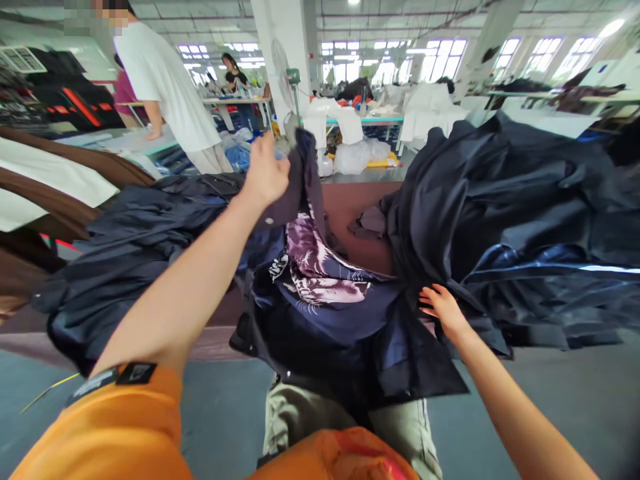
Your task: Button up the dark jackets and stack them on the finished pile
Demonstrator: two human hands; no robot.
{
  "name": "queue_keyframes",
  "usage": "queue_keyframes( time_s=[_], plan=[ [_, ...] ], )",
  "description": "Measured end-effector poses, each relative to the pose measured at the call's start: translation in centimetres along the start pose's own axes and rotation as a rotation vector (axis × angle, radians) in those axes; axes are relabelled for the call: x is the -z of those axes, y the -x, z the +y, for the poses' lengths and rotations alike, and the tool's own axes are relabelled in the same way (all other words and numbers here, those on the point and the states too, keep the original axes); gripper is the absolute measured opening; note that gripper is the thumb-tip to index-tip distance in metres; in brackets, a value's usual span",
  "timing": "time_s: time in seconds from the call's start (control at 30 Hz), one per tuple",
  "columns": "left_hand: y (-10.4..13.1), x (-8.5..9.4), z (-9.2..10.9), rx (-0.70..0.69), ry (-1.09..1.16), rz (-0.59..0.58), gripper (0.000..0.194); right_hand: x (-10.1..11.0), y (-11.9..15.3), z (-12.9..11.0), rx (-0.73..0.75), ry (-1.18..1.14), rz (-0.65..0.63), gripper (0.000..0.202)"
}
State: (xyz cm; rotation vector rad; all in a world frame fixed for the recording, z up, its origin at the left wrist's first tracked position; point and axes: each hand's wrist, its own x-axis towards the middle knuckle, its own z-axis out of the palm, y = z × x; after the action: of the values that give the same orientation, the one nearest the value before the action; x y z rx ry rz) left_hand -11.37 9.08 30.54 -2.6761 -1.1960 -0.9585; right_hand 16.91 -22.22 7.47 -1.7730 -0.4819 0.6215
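A dark navy garment (340, 333) with a purple and white print hangs over the front edge of the brown table (360, 240). My left hand (267, 170) is raised at its upper left, fingers curled and closed on its dark collar-like edge. Low on the right, my right hand (443, 308) touches the dark cloth between the printed garment and the big heap; its fingers are spread and slightly bent, with nothing visibly gripped.
A large heap of dark garments (520, 200) lies on the right, another dark pile (135, 247) on the left. Brown and white cloth (70, 173) is at far left. Beyond the table stand a person in a white shirt (167, 80), a fan and worktables.
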Motion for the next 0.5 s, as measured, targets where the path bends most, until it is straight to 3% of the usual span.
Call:
queue_keyframes(
  time_s=[0.07,0.1,0.17,0.23,0.3,0.33,0.4,0.5],
  plan=[
    [5.1,-3.5,2.6,-0.082,0.052,-0.062,0.039,0.0,2.2,2.9,0.248,0.156,0.075,0.033],
    [8.9,-5.1,3.7,-0.202,0.135,-0.221,0.030,0.4,3.9,4.8,0.445,0.265,0.049,0.029],
    [18.2,-8.3,5.5,-0.399,0.258,-0.589,0.025,1.6,7.7,9.0,0.733,0.454,-0.272,0.023],
    [27.5,-11.1,6.1,-0.530,0.246,-0.847,0.023,2.5,11.2,12.9,0.853,0.604,-0.509,0.025],
    [34.6,-13.5,5.2,-0.552,0.200,-1.033,0.054,2.7,13.1,15.8,0.822,0.704,-0.629,0.030],
    [37.0,-14.5,4.2,-0.481,0.160,-1.088,0.057,2.5,13.5,16.8,0.784,0.738,-0.657,0.033],
    [39.3,-16.1,1.7,-0.305,0.106,-1.113,0.044,1.7,13.1,17.9,0.713,0.786,-0.676,0.037],
    [38.6,-16.8,-1.3,-0.192,0.121,-1.101,0.025,-0.2,11.4,18.1,0.647,0.832,-0.734,0.042]
  ],
)
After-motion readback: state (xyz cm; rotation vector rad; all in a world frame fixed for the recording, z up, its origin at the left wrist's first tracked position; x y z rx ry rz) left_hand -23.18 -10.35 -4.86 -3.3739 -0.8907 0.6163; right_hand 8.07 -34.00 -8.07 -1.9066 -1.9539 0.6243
